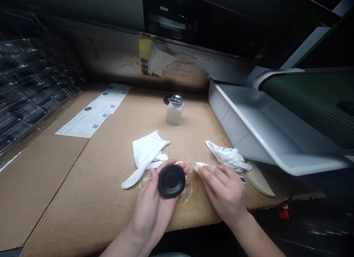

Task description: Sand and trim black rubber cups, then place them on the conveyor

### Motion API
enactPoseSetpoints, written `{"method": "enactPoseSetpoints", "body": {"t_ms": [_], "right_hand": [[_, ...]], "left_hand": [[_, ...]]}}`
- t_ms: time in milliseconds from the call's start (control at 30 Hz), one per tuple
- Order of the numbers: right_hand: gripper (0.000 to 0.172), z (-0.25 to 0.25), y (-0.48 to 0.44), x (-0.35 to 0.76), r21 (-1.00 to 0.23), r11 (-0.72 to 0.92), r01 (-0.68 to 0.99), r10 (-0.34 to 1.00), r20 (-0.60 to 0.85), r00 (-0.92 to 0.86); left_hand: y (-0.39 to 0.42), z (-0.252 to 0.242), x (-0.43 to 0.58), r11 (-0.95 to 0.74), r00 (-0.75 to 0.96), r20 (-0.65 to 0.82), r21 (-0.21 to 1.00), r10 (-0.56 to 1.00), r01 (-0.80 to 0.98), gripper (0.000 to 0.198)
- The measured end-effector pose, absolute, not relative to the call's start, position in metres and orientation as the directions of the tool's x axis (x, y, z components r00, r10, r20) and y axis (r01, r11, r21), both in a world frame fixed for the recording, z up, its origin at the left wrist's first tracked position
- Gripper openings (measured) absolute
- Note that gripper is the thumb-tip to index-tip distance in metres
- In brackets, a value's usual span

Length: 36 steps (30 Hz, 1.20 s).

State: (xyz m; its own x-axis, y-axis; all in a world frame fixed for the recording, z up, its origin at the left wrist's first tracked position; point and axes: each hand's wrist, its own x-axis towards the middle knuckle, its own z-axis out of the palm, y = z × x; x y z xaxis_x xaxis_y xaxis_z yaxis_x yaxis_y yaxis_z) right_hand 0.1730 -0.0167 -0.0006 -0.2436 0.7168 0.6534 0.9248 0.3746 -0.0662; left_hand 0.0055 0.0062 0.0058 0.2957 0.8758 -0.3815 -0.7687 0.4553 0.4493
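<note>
My left hand (151, 212) is palm up, its fingers curled under a black oval ear pad (171, 180) with a dished middle. Closed in a pinch, my right hand (225, 188) grips a slim tool (204, 164) with a pale, pointed front end. Its dark rear end sticks out beside the palm; the fingers hide most of it, so I cannot tell its exact kind. The tip points toward the ear pad and is apart from it. A white cloth (148, 150) lies just beyond my left hand, and another white cloth (228, 155) lies beyond my right.
A white pump bottle (174, 113) stands farther back on the cardboard (110, 168), with a black disc (166, 99) behind it. Printed label sheets (83, 120) lie left. A white bin (265, 146) borders the right, near a cream curved piece (260, 179). Clear plastic trays (30, 76) are stacked left.
</note>
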Motion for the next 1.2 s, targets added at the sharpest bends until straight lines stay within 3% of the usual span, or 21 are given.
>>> {"method": "enactPoseSetpoints", "body": {"t_ms": [67,167,233,367,467,667,767,867,1033,1100,1200], "right_hand": [[0.019,-0.005,-0.027,0.170,-0.091,0.407,0.909,0.764,0.579,-0.284],[0.036,-0.004,-0.033,0.173,-0.160,0.457,0.875,0.808,0.486,-0.333],[0.035,-0.001,-0.028,0.183,-0.171,0.420,0.891,0.843,0.437,-0.313],[0.019,0.001,-0.010,0.209,-0.052,0.201,0.978,0.926,0.336,-0.172],[0.015,-0.003,-0.002,0.220,-0.035,0.180,0.983,0.955,0.246,-0.166],[0.011,-0.007,-0.002,0.221,-0.096,0.223,0.970,0.942,0.276,-0.189],[0.012,-0.008,-0.003,0.219,-0.107,0.201,0.974,0.938,0.309,-0.160],[0.014,-0.005,-0.004,0.216,-0.158,0.162,0.974,0.933,0.347,-0.099],[0.019,0.021,-0.015,0.209,-0.304,0.236,0.923,0.905,0.414,-0.095],[0.022,0.039,-0.024,0.207,-0.305,0.318,0.898,0.880,0.449,-0.159],[0.022,0.067,-0.036,0.205,-0.224,0.397,0.890,0.847,0.463,-0.262]], "left_hand": [[0.006,0.006,0.004,0.463,0.306,-0.398,0.395,0.865,-0.794,0.038],[0.006,0.007,0.000,0.473,0.325,-0.425,0.309,0.845,-0.825,0.033],[0.007,0.009,-0.001,0.476,0.336,-0.436,0.265,0.835,-0.839,0.033],[0.008,0.013,0.000,0.483,0.340,-0.468,0.228,0.816,-0.845,0.036],[0.008,0.013,-0.001,0.496,0.372,-0.447,0.198,0.813,-0.846,0.037],[0.006,0.008,-0.004,0.540,0.457,-0.416,0.105,0.786,-0.835,0.043],[0.006,0.006,-0.004,0.554,0.476,-0.392,0.113,0.787,-0.825,0.040],[0.005,0.005,-0.004,0.530,0.445,-0.333,0.232,0.831,-0.816,0.037],[-0.009,0.005,0.000,0.349,0.302,-0.190,0.662,0.934,-0.663,0.048],[-0.017,0.006,0.004,0.246,0.228,-0.140,0.801,0.964,-0.546,0.051],[-0.025,0.009,0.010,0.138,0.135,-0.091,0.907,0.987,-0.398,0.047]]}}
